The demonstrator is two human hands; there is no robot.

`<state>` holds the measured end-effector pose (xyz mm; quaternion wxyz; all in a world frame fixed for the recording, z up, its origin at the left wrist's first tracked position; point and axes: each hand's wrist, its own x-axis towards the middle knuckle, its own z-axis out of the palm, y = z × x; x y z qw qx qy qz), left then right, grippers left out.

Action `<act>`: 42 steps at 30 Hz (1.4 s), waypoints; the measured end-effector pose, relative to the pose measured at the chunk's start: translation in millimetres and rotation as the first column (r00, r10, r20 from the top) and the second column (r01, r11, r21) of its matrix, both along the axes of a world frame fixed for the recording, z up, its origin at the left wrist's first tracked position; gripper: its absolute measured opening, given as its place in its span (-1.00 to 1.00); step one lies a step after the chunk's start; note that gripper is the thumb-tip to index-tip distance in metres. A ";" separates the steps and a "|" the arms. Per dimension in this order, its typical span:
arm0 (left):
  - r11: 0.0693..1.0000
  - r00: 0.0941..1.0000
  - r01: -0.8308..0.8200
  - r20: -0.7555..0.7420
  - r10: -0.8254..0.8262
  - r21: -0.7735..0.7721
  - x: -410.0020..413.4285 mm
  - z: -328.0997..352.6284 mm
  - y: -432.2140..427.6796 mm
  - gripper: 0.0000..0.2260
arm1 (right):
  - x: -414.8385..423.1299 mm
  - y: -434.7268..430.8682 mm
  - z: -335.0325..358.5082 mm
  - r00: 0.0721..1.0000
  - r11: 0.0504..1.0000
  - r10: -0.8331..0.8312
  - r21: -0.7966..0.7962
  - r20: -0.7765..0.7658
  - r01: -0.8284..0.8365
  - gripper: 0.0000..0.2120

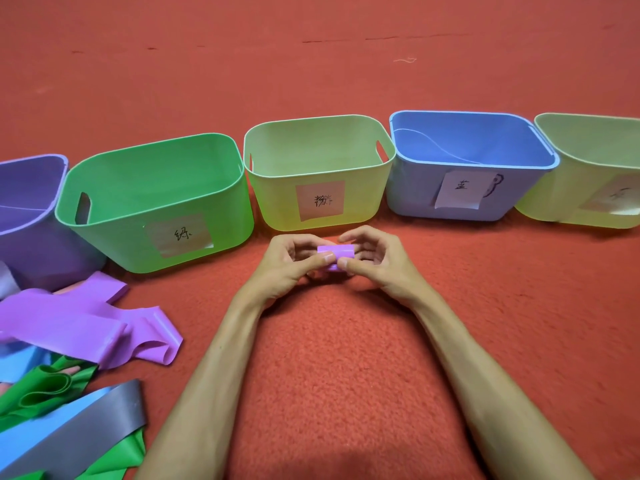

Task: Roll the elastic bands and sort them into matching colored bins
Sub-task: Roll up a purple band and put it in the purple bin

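rolled pink band (335,255), pinched between both hands (335,263), yellow bin (277,199) behind

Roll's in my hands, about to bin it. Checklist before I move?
1. Grip: left hand and right hand both hold the purple roll: ok.
2. No loose tail: cannot tell, fingers hide the ends.
3. Sight of the purple bin: ok, far left, cut by the frame.
4. Right bin sure: cannot tell; the labelled yellow bin stands straight ahead.
5. Next stock: loose bands lie at left: ok.
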<state>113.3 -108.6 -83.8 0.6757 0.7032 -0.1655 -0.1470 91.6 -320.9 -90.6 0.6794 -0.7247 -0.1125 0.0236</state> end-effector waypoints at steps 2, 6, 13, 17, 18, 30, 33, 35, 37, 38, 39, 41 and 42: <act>1.000 1.000 -0.013 0.001 0.013 -0.012 0.6 -0.9 0.5 -0.75 | -1.1 1.0 3.2 0.999 1.000 -0.012 -0.012 -0.046 0.011 -0.74; 1.000 1.000 -0.029 0.002 0.029 -0.012 -0.1 -1.6 -0.6 -0.74 | -3.6 1.0 2.4 0.998 0.999 -0.037 -0.009 -0.050 0.036 -0.84; 1.000 1.000 -0.005 0.024 0.005 0.028 4.5 -3.6 2.6 -0.68 | -2.1 -1.0 -2.4 0.998 1.000 -0.013 -0.021 0.053 0.014 -0.74; 0.999 0.999 -0.023 0.038 0.021 0.044 4.8 -4.1 2.8 -0.73 | -0.8 -1.0 -5.7 0.999 1.000 0.000 -0.021 0.054 0.001 -0.66; 0.999 0.999 -0.021 0.039 0.020 0.040 5.1 -4.0 3.3 -0.74 | 0.0 -0.6 -6.1 0.999 1.000 -0.008 0.001 0.038 0.008 -0.62; 0.989 0.979 -0.144 0.152 0.139 0.018 -23.3 19.7 12.7 -0.74 | -14.7 19.7 18.0 0.988 0.996 -0.083 0.027 0.127 0.080 -0.72; 0.971 0.951 -0.238 0.202 0.233 -0.001 -48.5 42.4 40.2 -0.77 | -30.1 47.0 42.5 0.976 0.997 -0.050 -0.050 0.211 0.062 -0.72; 0.956 0.927 -0.293 0.237 0.289 -0.020 -67.4 62.2 70.7 -0.77 | -37.0 77.6 61.9 0.964 0.997 -0.001 -0.080 0.267 0.023 -0.72; 0.935 0.893 -0.353 0.288 0.346 -0.032 -85.4 85.5 106.0 -0.78 | -40.1 114.8 86.5 0.946 0.996 0.068 -0.078 0.317 -0.046 -0.74; 0.922 0.873 -0.385 0.312 0.376 -0.037 -93.0 97.6 124.5 -0.79 | -40.4 134.9 99.2 0.935 0.994 0.105 -0.076 0.339 -0.084 -0.74; 0.908 0.852 -0.416 0.329 0.407 -0.047 -99.5 110.0 143.4 -0.79 | -39.9 155.9 112.0 0.924 0.990 0.140 -0.078 0.355 -0.120 -0.75; 0.878 0.803 -0.476 0.382 0.457 -0.049 -105.9 134.4 184.8 -0.79 | -33.1 200.8 137.7 0.902 0.980 0.196 -0.098 0.385 -0.171 -0.76; 0.860 0.772 -0.509 0.430 0.468 -0.024 -105.4 146.2 207.2 -0.79 | -25.5 225.2 149.9 0.888 0.975 0.221 -0.111 0.402 -0.192 -0.77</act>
